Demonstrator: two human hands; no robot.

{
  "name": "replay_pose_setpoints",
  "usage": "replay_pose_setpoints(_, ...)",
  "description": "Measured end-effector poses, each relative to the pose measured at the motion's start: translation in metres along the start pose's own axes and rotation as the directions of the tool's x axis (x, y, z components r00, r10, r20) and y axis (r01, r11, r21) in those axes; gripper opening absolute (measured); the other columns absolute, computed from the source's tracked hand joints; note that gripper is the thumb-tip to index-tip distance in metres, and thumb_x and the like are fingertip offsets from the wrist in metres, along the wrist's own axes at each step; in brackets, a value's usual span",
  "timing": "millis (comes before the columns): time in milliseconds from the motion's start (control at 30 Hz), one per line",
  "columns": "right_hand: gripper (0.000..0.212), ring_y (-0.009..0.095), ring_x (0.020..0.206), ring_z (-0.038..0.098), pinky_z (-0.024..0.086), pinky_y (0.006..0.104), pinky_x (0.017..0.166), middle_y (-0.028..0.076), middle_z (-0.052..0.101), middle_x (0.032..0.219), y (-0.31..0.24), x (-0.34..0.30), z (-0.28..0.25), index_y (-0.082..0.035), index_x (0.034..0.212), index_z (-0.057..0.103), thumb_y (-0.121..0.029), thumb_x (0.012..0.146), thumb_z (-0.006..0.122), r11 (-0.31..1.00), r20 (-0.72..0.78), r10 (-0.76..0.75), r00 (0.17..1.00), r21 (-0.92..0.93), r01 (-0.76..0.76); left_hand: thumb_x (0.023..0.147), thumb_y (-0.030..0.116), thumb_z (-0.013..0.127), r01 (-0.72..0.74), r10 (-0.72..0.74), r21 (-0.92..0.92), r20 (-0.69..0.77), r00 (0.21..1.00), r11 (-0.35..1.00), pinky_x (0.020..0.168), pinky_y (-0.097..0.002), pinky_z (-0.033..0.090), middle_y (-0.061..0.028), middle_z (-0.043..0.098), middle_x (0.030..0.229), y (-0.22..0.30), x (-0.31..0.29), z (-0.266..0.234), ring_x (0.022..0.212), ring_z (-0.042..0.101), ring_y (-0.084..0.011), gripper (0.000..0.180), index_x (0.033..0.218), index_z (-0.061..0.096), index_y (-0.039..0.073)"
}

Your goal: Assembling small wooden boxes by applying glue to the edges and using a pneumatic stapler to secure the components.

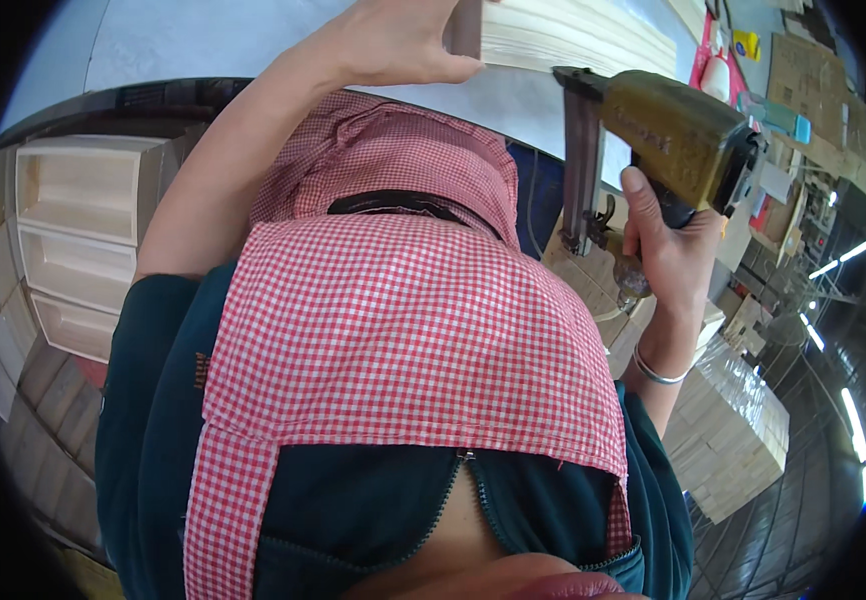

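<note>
1. One nail gun (668, 135), at two o'clock: worn ochre body, long dark magazine; the right hand (673, 245) is wrapped round its grip.
2. One brownish board (465, 30), at twelve, pinched by the left hand (393, 40), its fingers partly out of view.
3. Pale wooden strips (583, 35) on the surface (193, 40), at one; too merged to count.
4. Three open wooden boxes (83, 265), at nine.
</note>
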State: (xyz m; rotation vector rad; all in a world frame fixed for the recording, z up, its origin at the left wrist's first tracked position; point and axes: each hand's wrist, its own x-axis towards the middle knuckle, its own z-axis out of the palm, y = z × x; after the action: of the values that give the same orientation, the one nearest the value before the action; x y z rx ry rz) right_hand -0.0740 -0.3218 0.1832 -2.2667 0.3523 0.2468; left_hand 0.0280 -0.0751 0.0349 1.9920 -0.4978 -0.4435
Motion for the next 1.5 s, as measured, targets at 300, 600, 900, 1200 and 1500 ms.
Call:
replay_pose_setpoints(300, 0.031, 0.014, 0.068, 0.066, 0.052, 0.0249, 0.058, 0.009, 0.073, 0.086, -0.020, 0.008, -0.013, 0.003, 0.108, 0.068, -0.012, 0.085, 0.082, 0.998, 0.128, -0.048, 0.991, -0.042, 0.054, 0.068, 0.019, 0.078, -0.038, 0.029, -0.193, -0.050, 0.998, 0.980, 0.098, -0.0398, 0.042, -0.0198, 0.045, 0.121, 0.022, 0.013, 0.011, 0.111, 0.048, -0.0352, 0.056, 0.112, 0.046, 0.005)
replay_pose_setpoints(600, 0.032, 0.017, 0.071, 0.068, 0.054, 0.0271, 0.061, 0.010, 0.074, 0.092, -0.023, 0.012, -0.014, 0.002, 0.109, 0.069, -0.013, 0.084, 0.083, 0.994, 0.131, 0.001, 0.991, -0.109, 0.014, 0.065, 0.018, 0.077, -0.084, 0.070, -0.148, -0.094, 0.993, 0.985, 0.098, -0.0396, 0.042, -0.0198, 0.045, 0.123, 0.014, 0.020, 0.018, 0.112, 0.047, -0.0336, 0.059, 0.113, 0.046, 0.004)
replay_pose_setpoints(900, 0.035, 0.023, 0.075, 0.070, 0.056, 0.0312, 0.062, 0.013, 0.074, 0.092, -0.022, 0.016, -0.007, 0.004, 0.106, 0.069, -0.011, 0.078, 0.085, 0.971, 0.156, -0.175, 0.972, -0.138, 0.197, 0.070, 0.035, 0.084, -0.191, 0.265, 0.198, -0.470, 0.842, 0.961, 0.105, -0.0451, 0.040, -0.0177, 0.047, 0.132, -0.003, -0.007, 0.031, 0.117, 0.049, -0.0350, 0.084, 0.141, 0.047, 0.008)
replay_pose_setpoints(1200, 0.035, 0.021, 0.077, 0.070, 0.054, 0.0308, 0.062, 0.015, 0.074, 0.098, -0.010, 0.004, -0.022, 0.006, 0.109, 0.067, -0.006, 0.079, 0.081, 0.984, 0.053, -0.135, 0.989, -0.112, 0.140, 0.083, 0.034, 0.077, 0.063, -0.015, 0.072, -0.530, 0.848, 0.995, 0.095, -0.0404, 0.046, -0.0191, 0.045, 0.131, 0.016, -0.123, 0.066, 0.113, 0.050, -0.0318, 0.071, 0.139, 0.051, 0.000)
replay_pose_setpoints(1500, 0.042, 0.021, 0.077, 0.070, 0.055, 0.0294, 0.065, 0.016, 0.073, 0.104, 0.031, -0.009, -0.044, 0.007, 0.118, 0.063, -0.006, 0.082, 0.080, 0.955, -0.063, -0.280, 0.958, -0.123, 0.271, 0.088, 0.017, 0.073, -0.055, 0.048, 0.034, -0.960, 0.275, 0.998, 0.075, -0.0270, 0.051, -0.0086, 0.062, 0.109, -0.020, -0.013, -0.036, 0.084, 0.061, -0.0177, 0.026, 0.111, 0.070, 0.005)
